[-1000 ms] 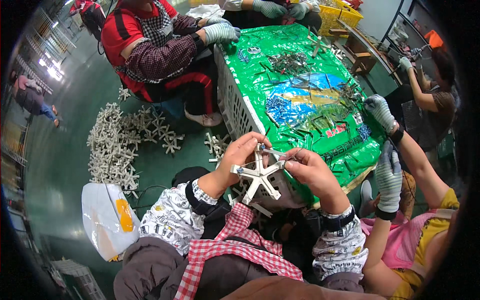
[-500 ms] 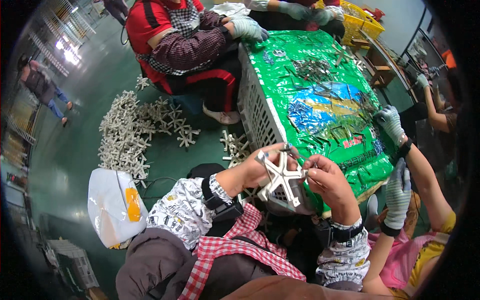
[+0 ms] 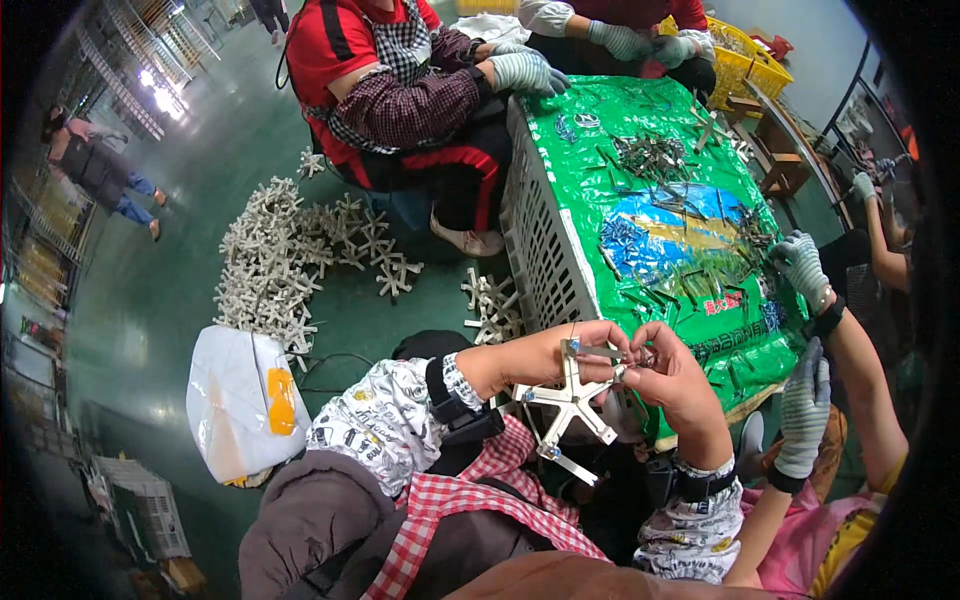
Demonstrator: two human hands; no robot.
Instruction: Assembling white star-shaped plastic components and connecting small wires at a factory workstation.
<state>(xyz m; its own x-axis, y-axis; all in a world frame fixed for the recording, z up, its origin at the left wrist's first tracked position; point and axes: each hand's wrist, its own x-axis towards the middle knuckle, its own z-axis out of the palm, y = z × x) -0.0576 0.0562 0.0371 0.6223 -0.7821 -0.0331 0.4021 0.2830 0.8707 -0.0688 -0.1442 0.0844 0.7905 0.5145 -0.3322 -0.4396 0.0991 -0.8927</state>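
A white five-armed star-shaped piece [image 3: 572, 394], with thin metal strips and small bluish fittings at some arm ends, is held over my lap near the table's front corner. My left hand [image 3: 545, 357] is closed around it from behind, with the fingers reaching toward its right arm. The thumb and fingers of my right hand [image 3: 682, 388] pinch at that arm's tip, touching the left fingertips. Whatever small part lies between the fingertips is mostly hidden. Just beyond both hands stands a table covered in green plastic sheeting [image 3: 590, 130].
Dark metal strips [image 3: 650, 157] and small blue pieces [image 3: 622, 240] lie scattered on the sheeting. White star pieces [image 3: 265, 250] are heaped on the floor at left. Gloved co-workers' hands [image 3: 525, 72] rest at the table's far edge, others [image 3: 803, 410] at right. A white container [image 3: 235, 405] stands at my left.
The star piece has turned in my grip and sits lower and slightly right. My left fingers have moved over to meet the right fingertips at one arm end. The whole view has shifted slightly.
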